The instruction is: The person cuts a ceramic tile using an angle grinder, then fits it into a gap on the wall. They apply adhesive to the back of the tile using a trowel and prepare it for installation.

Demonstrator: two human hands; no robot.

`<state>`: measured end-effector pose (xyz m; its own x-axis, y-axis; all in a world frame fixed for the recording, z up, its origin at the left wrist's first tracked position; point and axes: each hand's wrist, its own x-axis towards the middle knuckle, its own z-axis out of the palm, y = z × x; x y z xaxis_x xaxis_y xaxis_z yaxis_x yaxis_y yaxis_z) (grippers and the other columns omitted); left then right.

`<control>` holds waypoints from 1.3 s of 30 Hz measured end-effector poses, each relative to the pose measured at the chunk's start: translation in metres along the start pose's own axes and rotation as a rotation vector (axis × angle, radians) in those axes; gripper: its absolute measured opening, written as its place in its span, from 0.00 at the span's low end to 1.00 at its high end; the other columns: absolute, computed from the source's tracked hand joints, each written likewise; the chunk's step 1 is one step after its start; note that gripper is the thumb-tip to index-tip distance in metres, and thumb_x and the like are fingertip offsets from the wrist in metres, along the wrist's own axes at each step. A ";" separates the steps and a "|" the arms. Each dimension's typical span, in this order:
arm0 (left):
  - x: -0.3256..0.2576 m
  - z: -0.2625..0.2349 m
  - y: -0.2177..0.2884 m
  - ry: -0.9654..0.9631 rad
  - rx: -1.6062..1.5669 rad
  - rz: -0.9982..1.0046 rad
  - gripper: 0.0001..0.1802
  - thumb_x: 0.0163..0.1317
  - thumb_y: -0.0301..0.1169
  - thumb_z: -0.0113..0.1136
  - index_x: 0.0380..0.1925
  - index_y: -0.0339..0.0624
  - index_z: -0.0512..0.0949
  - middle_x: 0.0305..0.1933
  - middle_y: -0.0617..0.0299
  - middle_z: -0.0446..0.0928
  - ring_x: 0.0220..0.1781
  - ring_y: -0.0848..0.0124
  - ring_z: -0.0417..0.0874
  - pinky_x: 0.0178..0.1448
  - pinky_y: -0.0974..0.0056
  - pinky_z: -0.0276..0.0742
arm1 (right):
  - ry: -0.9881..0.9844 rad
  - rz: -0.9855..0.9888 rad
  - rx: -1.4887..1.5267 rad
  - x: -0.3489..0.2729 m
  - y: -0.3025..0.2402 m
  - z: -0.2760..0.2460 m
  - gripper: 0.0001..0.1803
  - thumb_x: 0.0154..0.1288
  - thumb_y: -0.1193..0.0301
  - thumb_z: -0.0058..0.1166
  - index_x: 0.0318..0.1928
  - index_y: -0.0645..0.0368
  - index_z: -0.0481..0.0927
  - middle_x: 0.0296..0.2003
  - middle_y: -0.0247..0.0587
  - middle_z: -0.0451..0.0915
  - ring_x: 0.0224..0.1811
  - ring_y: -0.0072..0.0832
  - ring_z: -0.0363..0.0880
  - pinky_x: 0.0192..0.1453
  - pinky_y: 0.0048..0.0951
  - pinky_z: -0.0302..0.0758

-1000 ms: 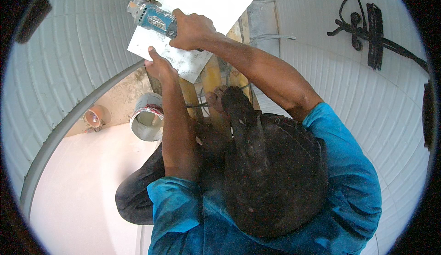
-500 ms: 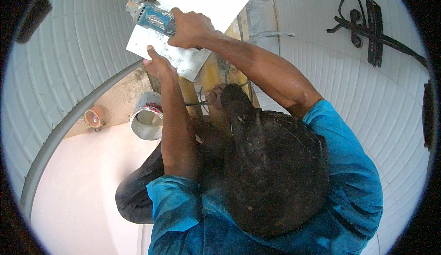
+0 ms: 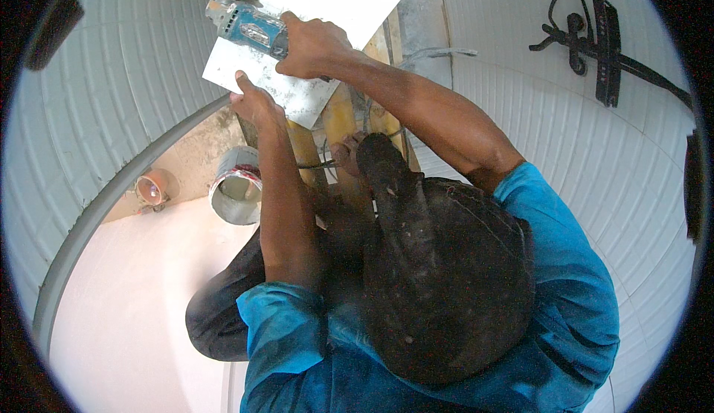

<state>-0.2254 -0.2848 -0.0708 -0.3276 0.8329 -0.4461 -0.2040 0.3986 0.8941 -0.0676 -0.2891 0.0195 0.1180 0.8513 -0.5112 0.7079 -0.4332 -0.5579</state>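
Observation:
My right hand (image 3: 316, 47) is wrapped round the rear body of a blue angle grinder (image 3: 254, 30), whose metal head and disc point to the far left. The grinder lies over a white sheet or tile (image 3: 364, 0) with grey dust smeared on it. My left hand (image 3: 258, 100) grips the near left edge of this white piece, thumb on top and the other fingers hidden beneath. Yellowish wooden planks (image 3: 341, 119) lie under the piece. Whether the disc touches the surface, I cannot tell.
A paint-stained bucket (image 3: 236, 199) stands left of my left forearm, with a small orange pot (image 3: 154, 187) beyond it. My bare foot (image 3: 346, 152) is close to the planks and a dark cable (image 3: 318, 165). A black slotted fixture with cables (image 3: 608, 52) is at the right.
The grinder and my right hand have shifted slightly to the right, and its disc shows a little more. My left hand keeps its hold on the white piece.

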 end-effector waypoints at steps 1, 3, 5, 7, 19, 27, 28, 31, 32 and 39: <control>0.001 0.000 0.000 0.011 0.021 -0.016 0.19 0.71 0.34 0.55 0.50 0.26 0.69 0.48 0.48 0.78 0.47 0.63 0.81 0.51 0.57 0.78 | 0.001 0.001 -0.001 -0.001 0.000 0.000 0.40 0.49 0.57 0.66 0.61 0.63 0.68 0.37 0.54 0.85 0.39 0.43 0.87 0.45 0.42 0.84; 0.002 -0.001 0.000 0.032 0.069 -0.043 0.18 0.71 0.33 0.55 0.50 0.26 0.69 0.48 0.48 0.78 0.47 0.63 0.81 0.51 0.57 0.78 | -0.015 0.023 0.010 -0.002 0.000 -0.001 0.38 0.49 0.57 0.65 0.59 0.62 0.69 0.39 0.52 0.85 0.43 0.45 0.86 0.49 0.44 0.83; 0.002 -0.002 0.000 0.022 0.055 -0.046 0.18 0.71 0.33 0.55 0.49 0.26 0.70 0.48 0.48 0.78 0.47 0.64 0.81 0.51 0.58 0.78 | -0.013 0.020 0.009 -0.003 0.000 -0.001 0.38 0.49 0.56 0.65 0.59 0.62 0.69 0.39 0.52 0.85 0.43 0.44 0.87 0.48 0.44 0.83; 0.002 -0.002 0.002 0.023 0.061 -0.050 0.18 0.71 0.33 0.55 0.48 0.26 0.70 0.48 0.48 0.78 0.47 0.64 0.82 0.51 0.58 0.78 | 0.000 0.002 -0.007 -0.004 0.000 -0.001 0.40 0.50 0.56 0.66 0.61 0.63 0.68 0.36 0.53 0.85 0.38 0.42 0.87 0.44 0.41 0.84; -0.006 0.004 0.008 0.057 0.092 -0.037 0.18 0.71 0.34 0.55 0.48 0.27 0.69 0.46 0.47 0.78 0.47 0.62 0.82 0.50 0.57 0.80 | 0.023 -0.016 -0.009 -0.009 0.007 0.002 0.40 0.50 0.56 0.67 0.60 0.63 0.69 0.35 0.53 0.85 0.37 0.44 0.87 0.44 0.42 0.84; -0.005 0.005 0.010 0.106 0.182 -0.090 0.20 0.71 0.34 0.54 0.51 0.25 0.68 0.48 0.46 0.78 0.48 0.61 0.82 0.52 0.57 0.80 | -0.009 0.005 0.034 -0.016 0.012 0.000 0.36 0.48 0.58 0.63 0.58 0.59 0.69 0.39 0.53 0.85 0.43 0.48 0.86 0.49 0.46 0.82; -0.005 0.005 0.011 0.092 0.175 -0.085 0.20 0.71 0.34 0.54 0.51 0.25 0.68 0.49 0.45 0.77 0.48 0.61 0.82 0.52 0.57 0.80 | -0.015 0.004 0.041 -0.017 0.013 0.000 0.36 0.48 0.57 0.63 0.57 0.59 0.69 0.39 0.52 0.85 0.43 0.48 0.86 0.49 0.46 0.82; -0.004 0.004 0.011 0.063 0.166 -0.077 0.21 0.71 0.34 0.54 0.52 0.25 0.67 0.50 0.45 0.77 0.48 0.60 0.83 0.52 0.56 0.81 | 0.024 -0.034 -0.014 -0.020 0.016 0.001 0.43 0.49 0.55 0.67 0.62 0.64 0.68 0.35 0.53 0.85 0.38 0.44 0.87 0.44 0.43 0.84; -0.004 0.004 0.012 0.061 0.168 -0.079 0.21 0.71 0.34 0.54 0.53 0.25 0.67 0.50 0.44 0.77 0.49 0.60 0.83 0.52 0.56 0.81 | 0.027 -0.037 -0.016 -0.020 0.016 0.001 0.43 0.49 0.55 0.67 0.63 0.64 0.67 0.35 0.53 0.85 0.38 0.44 0.87 0.45 0.42 0.84; -0.001 0.005 0.007 0.085 0.132 -0.086 0.21 0.71 0.34 0.54 0.53 0.25 0.67 0.50 0.44 0.77 0.49 0.59 0.83 0.51 0.56 0.82 | -0.017 0.014 0.006 -0.024 0.019 0.000 0.37 0.49 0.56 0.64 0.58 0.59 0.69 0.41 0.54 0.85 0.46 0.49 0.85 0.52 0.46 0.81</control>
<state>-0.2215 -0.2813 -0.0641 -0.3918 0.7606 -0.5177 -0.1134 0.5185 0.8475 -0.0566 -0.3180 0.0211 0.1157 0.8400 -0.5302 0.7024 -0.4466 -0.5543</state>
